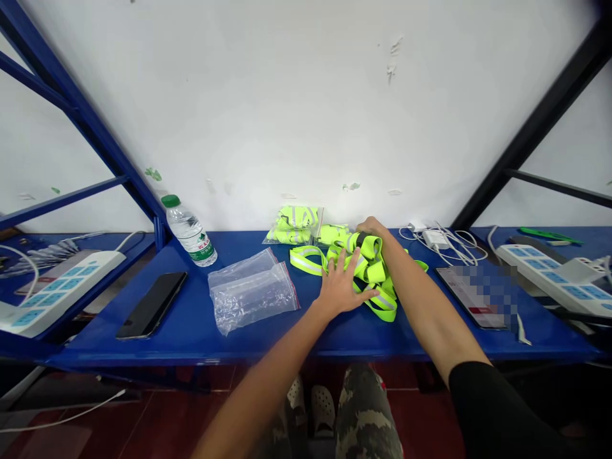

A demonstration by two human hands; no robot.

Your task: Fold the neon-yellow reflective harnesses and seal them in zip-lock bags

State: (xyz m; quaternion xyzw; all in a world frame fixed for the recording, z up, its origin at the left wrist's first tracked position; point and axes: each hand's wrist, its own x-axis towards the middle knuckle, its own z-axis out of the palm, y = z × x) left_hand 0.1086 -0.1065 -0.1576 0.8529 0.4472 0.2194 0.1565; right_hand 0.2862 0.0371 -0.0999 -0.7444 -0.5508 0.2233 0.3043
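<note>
A loose heap of neon-yellow reflective straps [382, 299], with grey stripes and black fittings, lies on the blue table. My left hand [340, 288] rests on the near side of the heap, its fingers spread over the webbing. Behind the heap, my right hand [371, 225] reaches down at the far edge; its fingers are hidden, so its hold cannot be made out. Against the wall stands a clear bag of folded yellow straps [294, 223], with another yellow strap bundle [333, 234] beside it. Flat clear zip bags [253, 296] lie left of my left hand.
A water bottle [192, 233] and a dark phone [153, 305] are on the left. Toward the right are a white charger with cables [436, 240] and a lit-screen device [471, 296]. Power strips [67, 290] flank the table [201, 347]; blue frame posts rise at the left.
</note>
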